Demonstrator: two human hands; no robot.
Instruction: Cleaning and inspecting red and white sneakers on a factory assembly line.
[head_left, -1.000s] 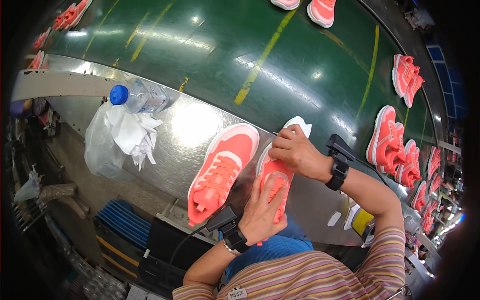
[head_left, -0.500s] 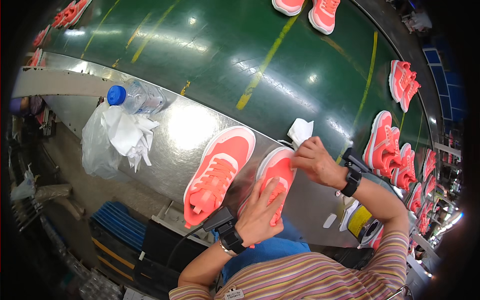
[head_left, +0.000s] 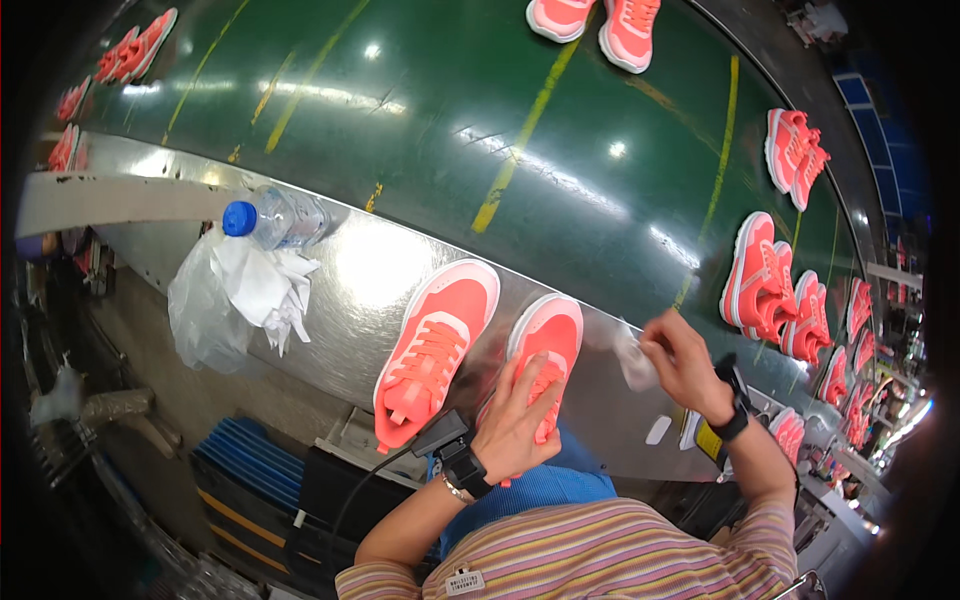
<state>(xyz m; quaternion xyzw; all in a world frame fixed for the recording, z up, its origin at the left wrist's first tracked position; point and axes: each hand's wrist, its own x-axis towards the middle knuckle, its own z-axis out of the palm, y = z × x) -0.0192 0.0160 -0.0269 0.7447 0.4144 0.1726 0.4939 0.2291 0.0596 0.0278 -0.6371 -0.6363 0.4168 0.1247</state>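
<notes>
Two coral sneakers with white soles stand side by side on a metal ledge, toes away from me. My left hand [head_left: 514,428] grips the right-hand sneaker [head_left: 556,333] over its laces and tongue, holding it down. The left-hand sneaker [head_left: 440,335] stands untouched, laced in coral. Off to the right of the gripped shoe, my right hand [head_left: 690,372] is closed with bent fingers. A white cloth or tissue [head_left: 634,362], smeared by motion, hangs at its fingertips over the ledge.
Beyond the ledge runs a green conveyor belt [head_left: 420,150] with yellow lines, carrying coral sneakers [head_left: 632,32] in pairs. Left on the ledge lie a blue-capped clear bottle [head_left: 290,218], crumpled white tissues [head_left: 262,285] and a plastic bag [head_left: 200,310]. A white metal arm [head_left: 120,200] crosses there.
My right hand has left the sneaker's toe, moving right and toward me with the white cloth. My left hand keeps its hold on the shoe. The view has shifted slightly.
</notes>
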